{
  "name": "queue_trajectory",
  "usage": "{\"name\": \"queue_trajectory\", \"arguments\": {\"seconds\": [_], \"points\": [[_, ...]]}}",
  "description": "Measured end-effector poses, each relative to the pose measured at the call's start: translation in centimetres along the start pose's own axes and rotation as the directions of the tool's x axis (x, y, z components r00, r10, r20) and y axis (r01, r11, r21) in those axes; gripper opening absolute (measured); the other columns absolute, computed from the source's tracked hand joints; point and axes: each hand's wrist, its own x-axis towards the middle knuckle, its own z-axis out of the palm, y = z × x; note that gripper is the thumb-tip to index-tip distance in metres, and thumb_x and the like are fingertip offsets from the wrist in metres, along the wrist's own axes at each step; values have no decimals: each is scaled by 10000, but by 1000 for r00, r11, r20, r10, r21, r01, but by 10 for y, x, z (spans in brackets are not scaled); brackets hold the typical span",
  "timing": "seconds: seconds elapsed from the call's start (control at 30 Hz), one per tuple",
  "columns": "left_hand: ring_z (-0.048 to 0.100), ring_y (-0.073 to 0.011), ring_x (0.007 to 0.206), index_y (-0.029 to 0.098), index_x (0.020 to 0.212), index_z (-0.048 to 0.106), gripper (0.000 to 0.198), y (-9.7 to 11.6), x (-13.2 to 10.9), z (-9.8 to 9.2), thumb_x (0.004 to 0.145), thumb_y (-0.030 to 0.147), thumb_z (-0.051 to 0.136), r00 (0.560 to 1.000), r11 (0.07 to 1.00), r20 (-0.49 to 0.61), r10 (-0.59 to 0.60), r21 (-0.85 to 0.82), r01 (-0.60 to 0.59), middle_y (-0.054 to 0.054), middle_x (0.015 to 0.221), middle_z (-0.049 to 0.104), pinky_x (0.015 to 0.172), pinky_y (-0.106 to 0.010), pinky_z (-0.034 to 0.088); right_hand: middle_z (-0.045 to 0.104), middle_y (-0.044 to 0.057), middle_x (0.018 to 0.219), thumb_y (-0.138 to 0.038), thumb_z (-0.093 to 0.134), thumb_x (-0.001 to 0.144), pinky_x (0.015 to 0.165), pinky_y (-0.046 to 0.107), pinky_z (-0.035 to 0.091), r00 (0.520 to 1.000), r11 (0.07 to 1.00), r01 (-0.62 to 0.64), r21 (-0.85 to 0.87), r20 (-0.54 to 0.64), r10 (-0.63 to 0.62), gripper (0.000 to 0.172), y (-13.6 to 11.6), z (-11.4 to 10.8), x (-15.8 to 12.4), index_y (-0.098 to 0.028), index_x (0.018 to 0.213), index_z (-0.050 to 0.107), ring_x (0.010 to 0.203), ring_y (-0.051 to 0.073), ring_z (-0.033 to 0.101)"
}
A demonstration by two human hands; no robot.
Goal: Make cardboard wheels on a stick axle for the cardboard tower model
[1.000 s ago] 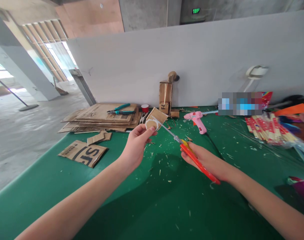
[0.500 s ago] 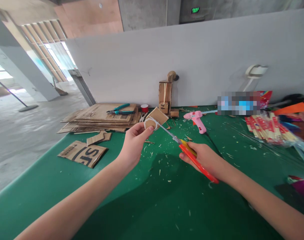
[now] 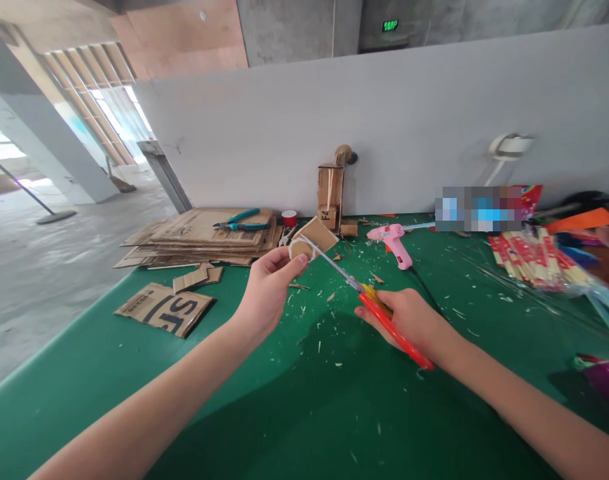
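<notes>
Between the thumb and fingers of my left hand is a small round cardboard disc with a white rim. My right hand is wrapped round the handles of a pair of scissors, one red and one yellow. The scissor blades point up and left, with their tips at the disc's right edge. Behind the disc shows a square piece of cardboard; I cannot tell whether the two touch. A cardboard model with a round top part stands farther back.
Stacked cardboard sheets carry teal-handled pliers. A lettered cardboard piece and small offcuts lie nearer. A pink glue gun, its cord trailing, and packaged sticks lie right. Scraps litter the green table before a grey partition.
The scissors and my right hand have shifted very slightly left and down. My left hand keeps the disc in nearly the same place, and the blade tips stay at its edge.
</notes>
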Motion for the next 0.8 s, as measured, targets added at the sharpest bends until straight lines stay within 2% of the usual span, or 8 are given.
{"name": "queue_trajectory", "arguments": {"seconds": [0.17,0.37,0.5,0.63,0.7,0.8], "points": [[527,-101,686,174,794,703,149,-3,1,-1,673,250,748,1000,1000,-2,-5,-15,5,-4,761,646,686,-240,399,450,-26,450,-573,465,831,414,261,302,999,1000,-30,8,13,30,447,3,5,1,-223,554,449,394,110,412],[516,-100,670,166,763,697,130,-5,2,-3,674,248,744,1000,1000,-11,-29,1,29,1,724,623,669,-238,395,487,-27,498,-543,509,818,421,257,299,994,996,-71,54,90,66,403,1,1,0,-225,585,426,412,110,428],[539,-115,708,177,792,702,126,-4,0,-1,700,259,724,1000,999,27,3,47,-4,-9,763,647,689,-245,397,514,-18,559,-509,529,811,452,268,328,995,998,-17,59,99,11,347,-3,-6,-2,-228,646,411,456,121,446],[558,-128,752,182,818,703,129,0,-5,2,727,273,705,997,994,73,2,109,-10,-19,808,667,708,-253,398,590,35,740,-473,460,855,516,291,389,991,997,59,47,121,-64,280,-8,-8,-3,-221,734,465,569,156,531],[556,-130,758,185,829,702,130,1,-6,3,740,279,695,996,992,88,11,127,-22,-21,822,669,708,-255,396,595,41,750,-472,427,869,531,302,394,992,998,59,10,113,-60,288,-12,-9,-4,-223,728,457,596,172,547],[545,-127,750,183,831,700,129,2,-7,3,746,280,692,995,990,93,18,135,-30,-20,816,661,700,-253,392,577,40,674,-501,410,863,527,314,363,998,990,35,-135,55,-28,338,-16,-10,-4,-229,663,412,582,194,537]]}}
